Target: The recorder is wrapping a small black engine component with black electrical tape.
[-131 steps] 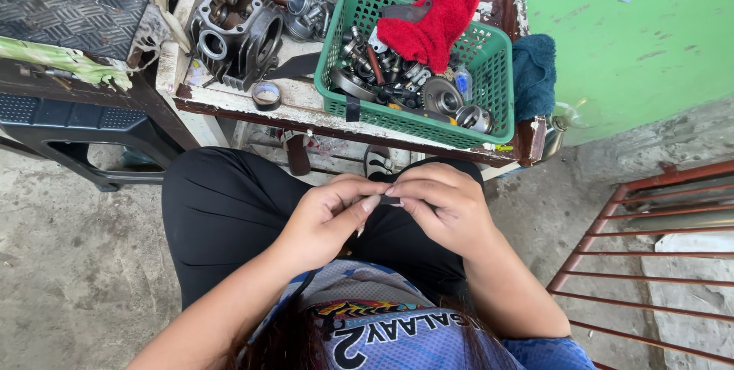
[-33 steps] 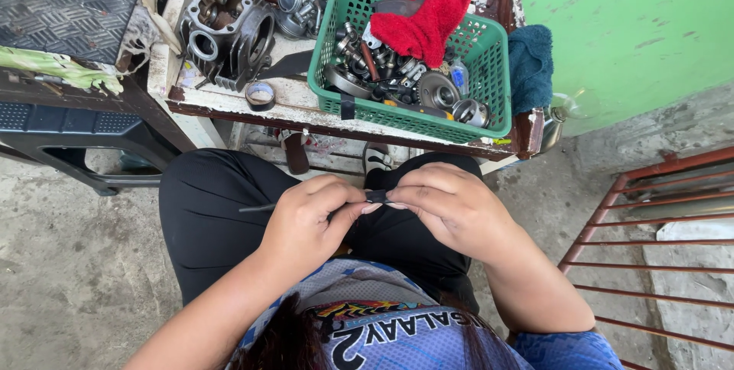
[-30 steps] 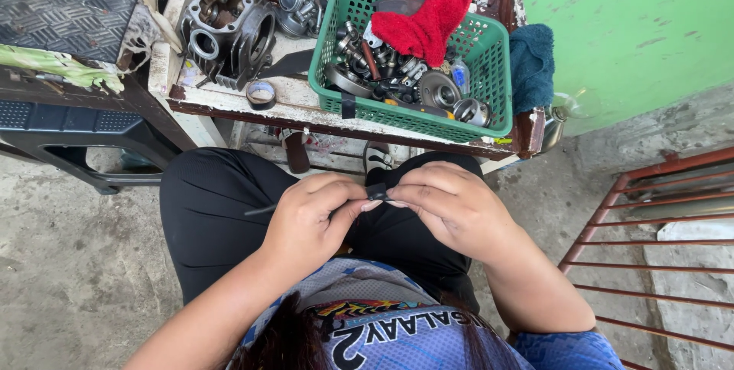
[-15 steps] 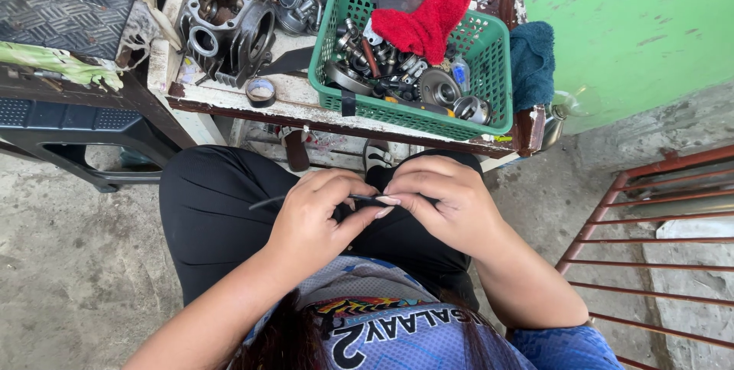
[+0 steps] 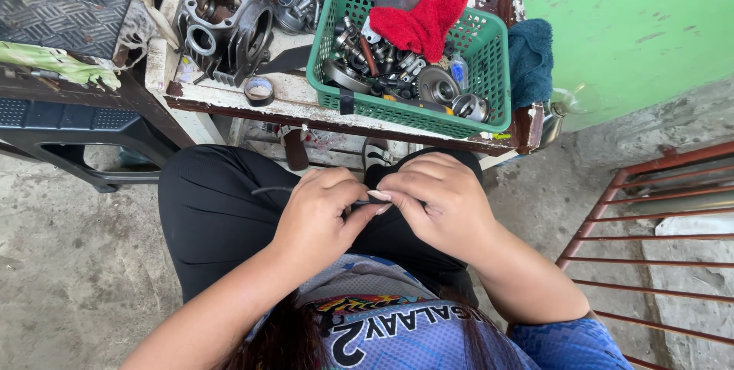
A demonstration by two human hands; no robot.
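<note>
I sit with my lap in black trousers (image 5: 214, 209). My left hand (image 5: 321, 213) and my right hand (image 5: 440, 202) meet over my lap, fingertips pinched together on a thin dark metal rod (image 5: 271, 189) whose end sticks out to the left of the left hand. What lies between the fingertips is mostly hidden. In front of my knees stands a worn wooden table (image 5: 306, 102) with a green plastic basket (image 5: 478, 79) of metal engine parts.
A red cloth (image 5: 424, 11) lies in the basket; a dark teal cloth (image 5: 530, 60) hangs beside it. A grey engine cylinder (image 5: 225, 22) and a small round ring (image 5: 260, 91) sit on the table's left. Black step (image 5: 69, 121) left, rusty red metal grille (image 5: 657, 240) right, concrete floor (image 5: 69, 278).
My hands have stayed together over my lap, shifting slightly; the thin rod's end sticks out left of my left hand throughout. The camera has tilted a little.
</note>
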